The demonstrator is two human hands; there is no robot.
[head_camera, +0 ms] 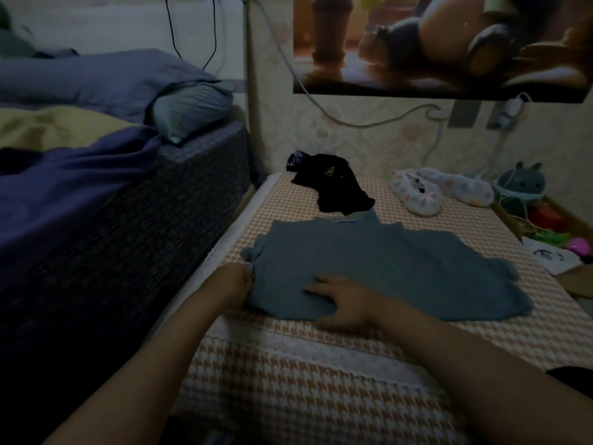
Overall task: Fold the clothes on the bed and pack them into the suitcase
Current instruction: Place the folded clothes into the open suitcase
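Note:
A blue-grey short-sleeved top (pixel 385 268) lies spread flat on the checked orange-and-white bed cover (pixel 321 396). My left hand (pixel 236 285) pinches the top's left edge near the sleeve. My right hand (pixel 343 303) rests flat on the lower part of the top, fingers stretched out to the left. Behind the top lies a crumpled black garment (pixel 337 187). A white patterned garment (pixel 433 191) sits further right near the wall. No suitcase is in view.
A higher bed (pixel 144 203) with purple bedding and a pillow (pixel 192 110) stands close on the left. A plush toy (pixel 523 184) and a box of small items (pixel 552 229) sit at the right edge. Cables hang along the wall.

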